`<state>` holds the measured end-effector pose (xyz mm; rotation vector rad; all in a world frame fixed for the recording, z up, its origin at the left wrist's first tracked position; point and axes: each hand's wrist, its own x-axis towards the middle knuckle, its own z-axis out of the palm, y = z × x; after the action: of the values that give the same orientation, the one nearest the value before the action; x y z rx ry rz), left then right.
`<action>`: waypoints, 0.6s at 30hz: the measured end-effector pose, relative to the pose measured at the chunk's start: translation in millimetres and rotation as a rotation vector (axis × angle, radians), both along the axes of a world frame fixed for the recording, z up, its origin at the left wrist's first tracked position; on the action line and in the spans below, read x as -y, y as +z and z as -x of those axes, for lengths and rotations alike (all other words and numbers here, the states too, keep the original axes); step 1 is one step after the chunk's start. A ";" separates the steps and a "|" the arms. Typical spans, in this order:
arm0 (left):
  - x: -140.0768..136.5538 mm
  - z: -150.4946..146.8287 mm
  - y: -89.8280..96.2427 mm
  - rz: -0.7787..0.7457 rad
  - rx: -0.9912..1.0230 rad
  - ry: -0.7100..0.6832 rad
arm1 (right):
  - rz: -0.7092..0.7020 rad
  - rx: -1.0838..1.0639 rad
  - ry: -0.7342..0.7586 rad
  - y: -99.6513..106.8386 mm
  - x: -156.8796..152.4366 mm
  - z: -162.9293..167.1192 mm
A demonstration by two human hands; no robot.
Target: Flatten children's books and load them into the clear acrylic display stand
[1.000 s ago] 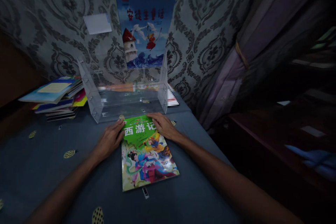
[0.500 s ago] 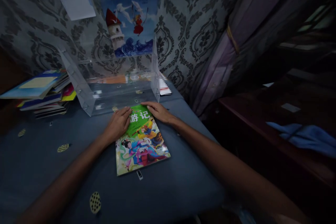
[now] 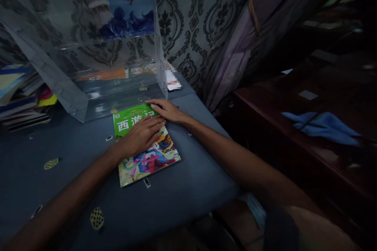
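A picture book [image 3: 129,169] with a green top and colourful cartoon figures lies flat, cover up, on the blue cloth-covered table [image 3: 182,204]. Across the middle of its cover rests my left hand [image 3: 143,135], palm down with fingers stretched out, hiding part of the art. My right hand [image 3: 165,110] lies at the book's upper right corner, its fingers extended along the top edge. The fingertips of my left hand come close to my right hand; whether they touch I cannot tell.
Behind the book stands a clear acrylic rack [image 3: 84,108] holding a blue picture book [image 3: 126,19]. Several stacked books [image 3: 23,102] sit at the left. A white item [image 3: 173,80] lies beside the rack. To the right are a dark red surface [image 3: 265,104] and a blue cloth [image 3: 324,125].
My left hand has slid from the book's upper left edge onto the middle of its cover. My right hand stays at the upper right corner. The view has shifted down and right.
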<state>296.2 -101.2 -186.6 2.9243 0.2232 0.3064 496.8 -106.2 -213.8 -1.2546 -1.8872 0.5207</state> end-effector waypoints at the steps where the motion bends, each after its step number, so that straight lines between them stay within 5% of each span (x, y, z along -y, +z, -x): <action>1: 6.3 2.0 1.7 0.017 -0.012 -0.028 | -0.001 0.004 -0.004 0.3 0.8 0.5; 9: 55.8 17.0 12.7 0.202 -0.135 -0.212 | -0.003 0.019 -0.009 1.9 4.0 2.3; 18: 62.6 18.1 14.2 0.171 -0.068 -0.245 | -0.047 0.074 -0.012 -6.0 7.8 4.2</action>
<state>278.2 -163.8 -172.4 2.7556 -0.0949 0.1425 492.7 -114.0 -219.8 -1.2690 -1.9408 0.4268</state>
